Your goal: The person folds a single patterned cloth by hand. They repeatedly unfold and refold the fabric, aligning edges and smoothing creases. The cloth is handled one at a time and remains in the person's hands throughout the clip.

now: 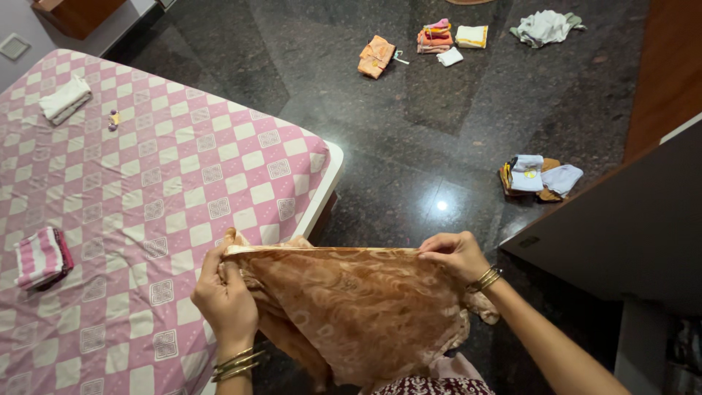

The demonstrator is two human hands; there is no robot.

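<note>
Over the bed's (pixel 146 183) edge, left hand (pixel 225 296) and right hand (pixel 455 254) pinch the brown cloth's (pixel 358 307) hem taut, unfolded; folded piles (pixel 439 35) already wait on the floor (pixel 409 146).

Bed (pixel 131 183) crowds the left, grey cabinet (pixel 629 219) the right — dark floor (pixel 395 146) between lies open.

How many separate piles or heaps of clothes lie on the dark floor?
5: an orange bundle, a colourful stack with two white folded pieces beside it, a crumpled pale heap, and a blue-and-brown pile. The furniture at right may hide more.
</note>
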